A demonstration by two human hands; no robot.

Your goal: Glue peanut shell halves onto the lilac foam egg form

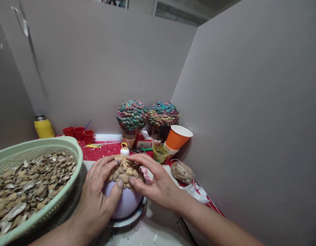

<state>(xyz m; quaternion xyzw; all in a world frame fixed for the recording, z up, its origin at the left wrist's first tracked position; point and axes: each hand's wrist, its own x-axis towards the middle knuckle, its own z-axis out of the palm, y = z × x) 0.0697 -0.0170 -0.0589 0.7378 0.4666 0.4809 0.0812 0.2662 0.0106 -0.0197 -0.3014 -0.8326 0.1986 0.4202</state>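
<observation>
A smooth lilac balloon (pixel 126 202) rests in a shallow round metal dish (pixel 127 222), its upper part covered with tan peanut shells (pixel 125 172). From the left side my left hand (pixel 101 186) cups it, with fingertips and thumb pressed on the shells. My right hand (pixel 158 182) is curved over the opposite side, its thumb and fingers also against the shells. Both hands are closed around the covered top. Just behind them stands a small white bottle (pixel 124 150) with a yellow ring on top.
At left sits a green basket (pixel 79 155) of peanut shells. A yellow bottle (pixel 44 127) and several red cups (pixel 88 136) stand behind. Two colourful shell-covered balls (pixel 132 116) are near the grey partition (pixel 109 61). An orange paper cup (pixel 177 138) and twine (pixel 182 172) lie right.
</observation>
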